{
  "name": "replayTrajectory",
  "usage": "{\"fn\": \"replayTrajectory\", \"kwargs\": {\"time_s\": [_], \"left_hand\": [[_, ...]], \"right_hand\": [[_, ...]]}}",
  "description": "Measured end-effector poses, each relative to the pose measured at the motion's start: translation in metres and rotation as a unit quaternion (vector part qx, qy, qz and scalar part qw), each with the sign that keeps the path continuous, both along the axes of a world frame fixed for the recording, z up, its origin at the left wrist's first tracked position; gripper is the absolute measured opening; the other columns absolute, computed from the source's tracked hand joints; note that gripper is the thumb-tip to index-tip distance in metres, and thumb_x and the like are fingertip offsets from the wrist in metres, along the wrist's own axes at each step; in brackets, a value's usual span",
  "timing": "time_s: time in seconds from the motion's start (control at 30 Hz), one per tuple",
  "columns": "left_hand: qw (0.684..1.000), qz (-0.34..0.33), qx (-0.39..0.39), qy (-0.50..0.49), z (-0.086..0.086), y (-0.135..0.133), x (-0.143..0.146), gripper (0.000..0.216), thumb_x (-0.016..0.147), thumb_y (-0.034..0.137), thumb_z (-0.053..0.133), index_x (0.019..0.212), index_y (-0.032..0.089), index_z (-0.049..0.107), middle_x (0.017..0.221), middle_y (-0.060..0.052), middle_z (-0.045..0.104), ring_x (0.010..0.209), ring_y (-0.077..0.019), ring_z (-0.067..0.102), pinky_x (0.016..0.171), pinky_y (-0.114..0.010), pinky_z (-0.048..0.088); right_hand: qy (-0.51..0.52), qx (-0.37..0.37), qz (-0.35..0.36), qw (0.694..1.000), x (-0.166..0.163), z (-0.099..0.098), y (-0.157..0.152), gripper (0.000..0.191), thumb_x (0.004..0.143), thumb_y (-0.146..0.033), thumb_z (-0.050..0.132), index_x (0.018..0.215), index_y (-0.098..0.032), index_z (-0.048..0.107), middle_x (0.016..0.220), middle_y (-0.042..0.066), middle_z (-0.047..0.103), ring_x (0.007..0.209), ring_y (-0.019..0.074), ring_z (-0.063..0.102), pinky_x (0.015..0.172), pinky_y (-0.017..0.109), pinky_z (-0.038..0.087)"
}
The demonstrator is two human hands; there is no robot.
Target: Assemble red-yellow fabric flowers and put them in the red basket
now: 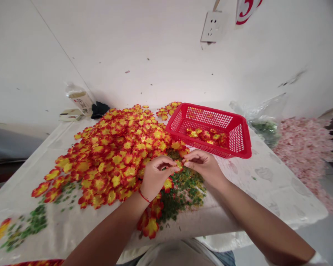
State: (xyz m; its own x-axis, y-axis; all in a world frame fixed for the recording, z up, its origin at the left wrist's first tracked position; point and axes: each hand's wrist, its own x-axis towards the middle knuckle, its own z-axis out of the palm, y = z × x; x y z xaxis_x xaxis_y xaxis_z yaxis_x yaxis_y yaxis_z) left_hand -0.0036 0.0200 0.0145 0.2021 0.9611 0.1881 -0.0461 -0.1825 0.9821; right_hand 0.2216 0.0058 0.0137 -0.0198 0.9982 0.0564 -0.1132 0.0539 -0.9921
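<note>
While both hands work above the green scraps (183,194) mid-table, the left hand (155,178) and right hand (202,170) pinch a small yellow-green fabric piece (179,164) tightly between their fingertips; the red plastic basket (208,110) sits just beyond.

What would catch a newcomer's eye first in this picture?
The big heap of red-and-yellow flowers fills the middle, with a red basket just right of it holding a few more. Lower centre, the left hand and right hand pinch a small yellow-green piece above a patch of green bits. A mass of pink petals lies at the far right.
</note>
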Motion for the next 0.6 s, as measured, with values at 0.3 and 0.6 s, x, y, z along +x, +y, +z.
{"fn": "replayTrajectory", "kwargs": {"time_s": [0.3,0.6], "left_hand": [[0.999,0.029,-0.021,0.01,0.0045,-0.0026,0.0011,0.021,0.079,0.033,0.1,0.083,0.02,0.084,0.083,-0.005,0.083,0.075,-0.018,0.075,0.073,-0.027,0.063],[0.998,0.015,0.06,0.013,0.0005,0.0011,-0.0007,0.005,0.091,0.026,0.091,0.093,0.026,0.095,0.092,-0.006,0.086,0.084,-0.0188,0.078,0.075,-0.026,0.061]], "right_hand": [[-0.021,0.003,-0.006,1.0,0.0014,-0.0001,0.0005,0.036,0.077,-0.059,0.104,0.09,-0.028,0.092,0.09,0.005,0.088,0.081,0.0215,0.078,0.081,0.036,0.064],[-0.021,0.011,-0.012,1.0,0.001,0.0003,0.001,0.037,0.076,-0.06,0.105,0.086,-0.028,0.09,0.088,0.005,0.086,0.08,0.0208,0.074,0.081,0.036,0.063]]}}
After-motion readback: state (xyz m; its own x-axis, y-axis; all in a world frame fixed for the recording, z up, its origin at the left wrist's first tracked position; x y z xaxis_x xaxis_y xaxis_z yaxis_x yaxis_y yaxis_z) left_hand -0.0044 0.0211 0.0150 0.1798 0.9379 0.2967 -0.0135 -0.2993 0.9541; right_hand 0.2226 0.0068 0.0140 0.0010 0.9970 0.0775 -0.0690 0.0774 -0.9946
